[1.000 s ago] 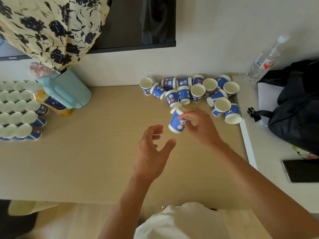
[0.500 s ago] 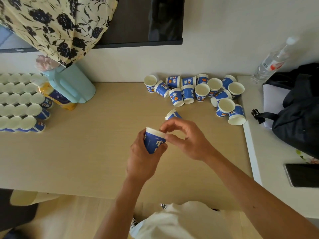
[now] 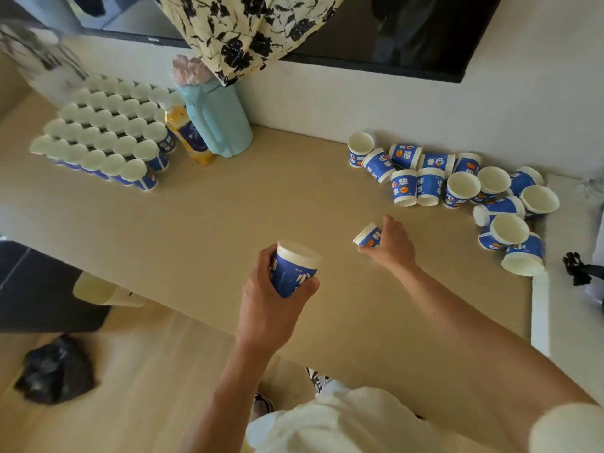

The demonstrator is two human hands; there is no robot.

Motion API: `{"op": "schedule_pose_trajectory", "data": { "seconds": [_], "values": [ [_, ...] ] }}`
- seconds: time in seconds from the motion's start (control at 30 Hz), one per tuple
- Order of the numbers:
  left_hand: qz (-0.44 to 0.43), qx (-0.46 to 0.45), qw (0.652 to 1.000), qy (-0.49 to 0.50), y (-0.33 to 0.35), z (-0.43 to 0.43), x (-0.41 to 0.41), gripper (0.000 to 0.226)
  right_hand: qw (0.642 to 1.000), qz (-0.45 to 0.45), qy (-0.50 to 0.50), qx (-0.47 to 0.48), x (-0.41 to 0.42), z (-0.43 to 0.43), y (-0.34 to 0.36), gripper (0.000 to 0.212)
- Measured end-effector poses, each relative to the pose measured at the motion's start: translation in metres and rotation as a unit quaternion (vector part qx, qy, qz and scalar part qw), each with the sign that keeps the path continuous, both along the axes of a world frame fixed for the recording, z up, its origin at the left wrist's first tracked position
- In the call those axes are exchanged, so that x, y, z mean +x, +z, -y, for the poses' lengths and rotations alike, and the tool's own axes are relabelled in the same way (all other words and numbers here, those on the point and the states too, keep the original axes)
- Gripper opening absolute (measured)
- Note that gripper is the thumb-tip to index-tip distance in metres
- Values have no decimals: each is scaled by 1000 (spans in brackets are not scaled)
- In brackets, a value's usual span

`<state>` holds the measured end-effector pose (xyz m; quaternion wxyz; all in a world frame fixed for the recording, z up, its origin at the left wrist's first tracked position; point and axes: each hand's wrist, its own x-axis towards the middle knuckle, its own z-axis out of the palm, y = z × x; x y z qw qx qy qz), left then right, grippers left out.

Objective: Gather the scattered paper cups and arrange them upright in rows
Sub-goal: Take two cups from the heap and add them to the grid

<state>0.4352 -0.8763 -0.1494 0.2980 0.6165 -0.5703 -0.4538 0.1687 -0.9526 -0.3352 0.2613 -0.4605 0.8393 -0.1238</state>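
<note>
My left hand [image 3: 264,289] grips a blue paper cup [image 3: 292,271] upright above the wooden table [image 3: 212,217], near its front edge. My right hand [image 3: 392,245] curls round a second blue cup [image 3: 367,235] lying on its side on the table. A scattered pile of blue cups [image 3: 457,188] lies at the back right, some upright, some tipped over. Several rows of upright cups [image 3: 104,135] stand at the back left.
A pale blue jug [image 3: 219,122] and an orange-capped bottle [image 3: 188,135] stand beside the rows. A patterned cloth [image 3: 248,31] hangs over a dark screen [image 3: 408,34]. A white surface [image 3: 568,223] adjoins the table on the right, with a black strap clip [image 3: 577,268] on it. A dark bag [image 3: 54,371] lies on the floor.
The left hand took the cup from the right hand and carries it left. The right hand reached out and closed on the cup lying on the table. The view swung left.
</note>
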Motion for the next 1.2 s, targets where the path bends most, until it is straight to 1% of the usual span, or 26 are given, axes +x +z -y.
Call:
{"op": "schedule_pose_trajectory", "data": {
  "seconds": [0.1,0.2,0.27,0.33,0.43,0.57,0.67,0.77,0.9,1.2],
  "values": [
    [-1,4,1000,30,1,0,22,50,1000,-28,6,-7,13,0,-12,86],
    [-9,2,998,60,2,1,41,48,998,-7,2,-59,31,0,-8,79],
    [-22,-3,996,81,3,4,52,47,993,48,-9,-109,46,0,3,79],
    [-39,-10,993,108,4,8,68,48,983,103,5,-153,72,4,21,79],
    [-60,-20,989,132,4,15,84,50,966,176,20,-191,108,7,54,75],
    [-88,-37,981,167,8,26,117,54,940,261,46,-217,164,15,95,63],
    [-102,-52,974,196,9,36,150,57,919,322,58,-219,211,19,119,62],
    [-102,-55,970,214,7,47,187,58,902,362,66,-226,260,20,137,61],
    [-115,-51,967,222,4,63,240,58,889,386,81,-234,316,28,149,63],
    [-125,-74,965,219,20,95,364,54,888,381,54,-252,438,54,163,65]
  ]
}}
